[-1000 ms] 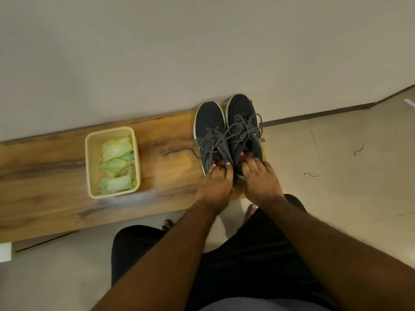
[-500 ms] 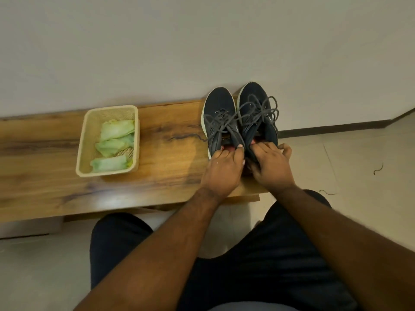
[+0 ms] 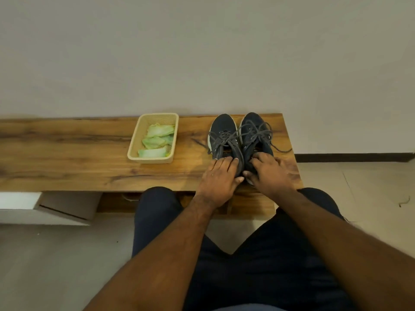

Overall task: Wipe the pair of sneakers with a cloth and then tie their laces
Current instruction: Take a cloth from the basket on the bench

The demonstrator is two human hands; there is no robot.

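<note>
On the right end of the wooden bench (image 3: 89, 153), hard against the wall, the pair of sneakers (image 3: 241, 140) is stood side by side, touching, toes toward the wall and heels toward the person. Both shoes are gripped at the heel end: the left hand (image 3: 219, 179) is clenched over the collar of the left sneaker (image 3: 222, 133), fingers draped on top and thumb tucked at the inner side, and the right hand (image 3: 269, 170) is likewise closed on the heel of the right sneaker (image 3: 253, 129). This hold is judged to serve for squaring the pair up and steadying it near the bench edge, within easy reach for the work to follow.

The uppers are dark navy or charcoal fabric, with a pale sole edge showing along the outer side of the left shoe. No obvious soiling can be made out at this range. The grey laces (image 3: 244, 136) are untied and slack; loose ends are strewn across both tongues and trail onto the bench on either side.

A shallow cream basket (image 3: 140, 133) is set well apart to the left of the shoes, holding several folded pale green cloths (image 3: 157, 140). No cloth is in hand, so wiping is judged not yet begun, and tying remains outstanding.
</note>
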